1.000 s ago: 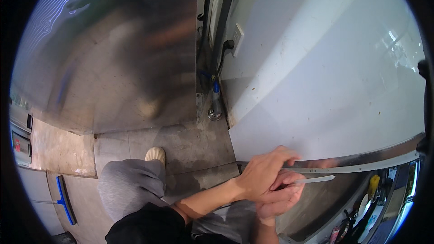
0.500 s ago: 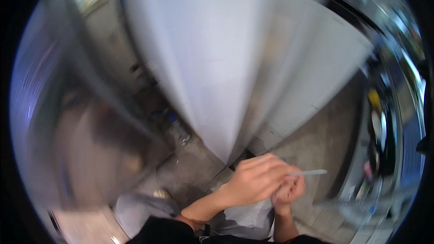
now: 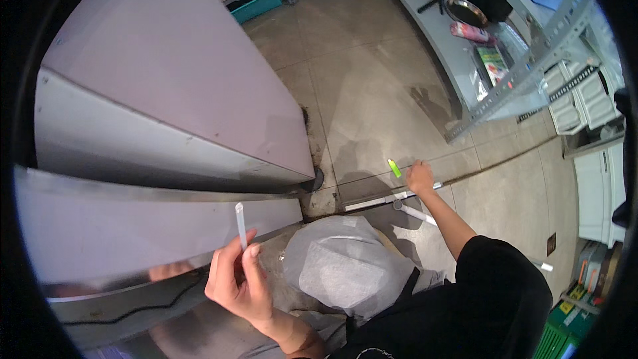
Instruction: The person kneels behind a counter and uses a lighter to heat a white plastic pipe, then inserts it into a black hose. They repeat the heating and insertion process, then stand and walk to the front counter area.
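Note:
My left hand (image 3: 238,279) is raised beside the metal cabinet front, thumb and fingers pinching a short whitish translucent tube (image 3: 241,225) that points upward. On the right, my right arm reaches down toward the floor. My right hand (image 3: 419,178) is closed, its fingers curled; what it holds, if anything, is hidden. Just left of it is a small bright yellow-green stick (image 3: 395,168), perhaps a lighter or marker, with a narrow gap to the fingers. Below that hand lie a long white strip (image 3: 364,205) and a white pipe-like piece (image 3: 419,215) with a round end.
Large pale cabinets (image 3: 179,66) with metal edging fill the left. A grey metal shelf (image 3: 432,33) at upper right carries pans and packages. White bins (image 3: 598,186) and a green crate (image 3: 558,336) stand at the right. My grey-clad knee (image 3: 345,259) is bent in front.
My view has swung to the right and sharpened. My hands were together around the tube; now the left one holds it apart, and the right one has reached out toward the floor.

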`<act>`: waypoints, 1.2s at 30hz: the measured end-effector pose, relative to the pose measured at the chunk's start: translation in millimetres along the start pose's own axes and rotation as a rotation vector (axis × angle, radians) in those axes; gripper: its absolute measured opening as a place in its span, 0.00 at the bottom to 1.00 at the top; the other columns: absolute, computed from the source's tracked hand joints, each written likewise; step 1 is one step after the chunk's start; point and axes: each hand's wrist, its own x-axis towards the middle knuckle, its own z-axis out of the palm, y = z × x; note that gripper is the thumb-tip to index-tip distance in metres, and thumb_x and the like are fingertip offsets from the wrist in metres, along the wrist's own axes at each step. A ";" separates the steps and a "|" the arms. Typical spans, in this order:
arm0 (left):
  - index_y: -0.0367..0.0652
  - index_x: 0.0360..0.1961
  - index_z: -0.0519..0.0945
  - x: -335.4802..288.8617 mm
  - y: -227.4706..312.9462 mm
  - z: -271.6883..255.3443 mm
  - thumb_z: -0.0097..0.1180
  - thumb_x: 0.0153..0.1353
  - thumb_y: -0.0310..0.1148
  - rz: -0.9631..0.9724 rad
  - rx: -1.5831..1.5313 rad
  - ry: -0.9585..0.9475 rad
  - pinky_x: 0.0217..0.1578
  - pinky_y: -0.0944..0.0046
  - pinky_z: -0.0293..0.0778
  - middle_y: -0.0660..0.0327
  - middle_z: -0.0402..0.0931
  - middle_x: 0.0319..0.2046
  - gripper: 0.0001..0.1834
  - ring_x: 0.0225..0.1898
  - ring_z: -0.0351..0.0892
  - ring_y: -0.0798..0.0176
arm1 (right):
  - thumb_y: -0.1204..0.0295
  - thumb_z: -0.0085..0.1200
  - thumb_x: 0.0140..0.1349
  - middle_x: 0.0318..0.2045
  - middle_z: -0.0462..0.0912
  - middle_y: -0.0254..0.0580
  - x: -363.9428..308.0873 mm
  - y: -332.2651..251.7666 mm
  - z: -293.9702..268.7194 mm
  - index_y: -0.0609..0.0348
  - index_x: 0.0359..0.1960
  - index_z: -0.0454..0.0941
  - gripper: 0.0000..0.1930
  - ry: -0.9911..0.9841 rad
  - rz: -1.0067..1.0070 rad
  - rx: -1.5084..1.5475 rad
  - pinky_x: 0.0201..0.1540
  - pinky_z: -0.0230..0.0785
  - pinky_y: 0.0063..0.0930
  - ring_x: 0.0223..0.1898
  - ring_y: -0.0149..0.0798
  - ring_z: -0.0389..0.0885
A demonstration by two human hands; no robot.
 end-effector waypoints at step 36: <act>0.38 0.47 0.82 39.9 -4.2 107.1 0.58 0.72 0.37 0.174 -0.351 -0.745 0.40 0.46 0.81 0.47 0.81 0.38 0.13 0.38 0.86 0.41 | 0.40 0.54 0.72 0.73 0.67 0.45 -128.6 -209.0 -234.2 0.63 0.75 0.61 0.44 -0.626 -0.420 1.808 0.71 0.68 0.40 0.69 0.39 0.71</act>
